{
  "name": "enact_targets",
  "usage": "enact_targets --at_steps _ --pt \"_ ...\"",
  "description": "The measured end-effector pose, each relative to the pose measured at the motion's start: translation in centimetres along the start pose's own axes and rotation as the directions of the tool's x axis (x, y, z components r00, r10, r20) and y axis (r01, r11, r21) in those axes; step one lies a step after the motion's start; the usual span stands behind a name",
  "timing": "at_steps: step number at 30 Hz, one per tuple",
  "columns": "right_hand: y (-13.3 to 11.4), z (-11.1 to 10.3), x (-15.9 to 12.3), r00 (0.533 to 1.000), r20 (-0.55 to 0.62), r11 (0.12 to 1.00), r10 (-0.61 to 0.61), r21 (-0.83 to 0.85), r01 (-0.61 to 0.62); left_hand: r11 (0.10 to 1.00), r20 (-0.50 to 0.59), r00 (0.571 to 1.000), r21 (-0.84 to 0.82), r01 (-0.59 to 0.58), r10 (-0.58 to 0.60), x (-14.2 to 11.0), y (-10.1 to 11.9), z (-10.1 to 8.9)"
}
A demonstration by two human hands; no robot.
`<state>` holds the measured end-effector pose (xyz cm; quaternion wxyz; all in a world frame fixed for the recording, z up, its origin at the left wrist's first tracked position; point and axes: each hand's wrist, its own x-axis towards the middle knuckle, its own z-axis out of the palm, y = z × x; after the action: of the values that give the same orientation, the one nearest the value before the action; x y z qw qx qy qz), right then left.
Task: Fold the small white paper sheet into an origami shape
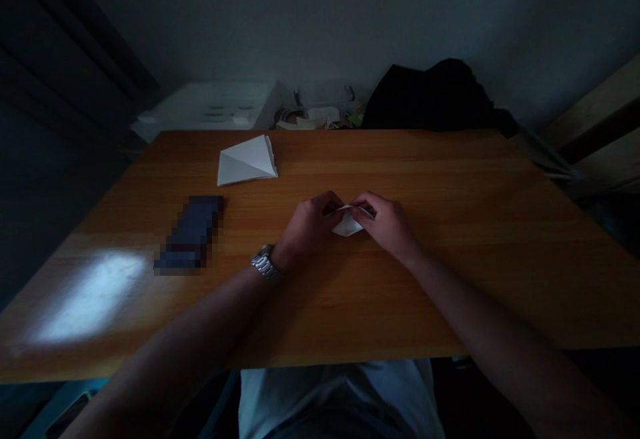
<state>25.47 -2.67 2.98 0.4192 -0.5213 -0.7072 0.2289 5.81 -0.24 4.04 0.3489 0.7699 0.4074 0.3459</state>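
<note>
A small folded piece of white paper (pixel 347 224) is held just above the middle of the table, between my two hands. My left hand (pixel 314 220), with a metal wristwatch (pixel 265 262) at its wrist, pinches the paper's left side. On the opposite side, my right hand (pixel 384 223) grips the paper with thumb and fingers. The fingertips of both hands nearly meet at its upper edge and cover part of it. Farther back to the left lies a larger folded white paper (pixel 247 160), apart from both hands.
The wooden table (pixel 475 226) fills most of the view. A dark blurred-out rectangular item (pixel 193 229) lies at its left. Past the far edge are a white box (pixel 215 107), some cables (pixel 295 116) and a black cloth heap (pixel 433 96) by the wall.
</note>
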Motion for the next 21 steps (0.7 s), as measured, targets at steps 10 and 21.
enact_targets --at_steps 10,21 --pt "-0.5 0.2 0.1 0.996 -0.006 0.98 -0.089 -0.177 0.087 1.0 -0.059 0.998 0.015 0.01 -0.009 0.0 -0.3 0.4" --pt "0.2 -0.4 0.3 0.985 0.045 0.975 -0.164 0.161 0.154 0.992 -0.058 0.997 -0.107 -0.066 0.06 0.2 -0.6 -0.2"
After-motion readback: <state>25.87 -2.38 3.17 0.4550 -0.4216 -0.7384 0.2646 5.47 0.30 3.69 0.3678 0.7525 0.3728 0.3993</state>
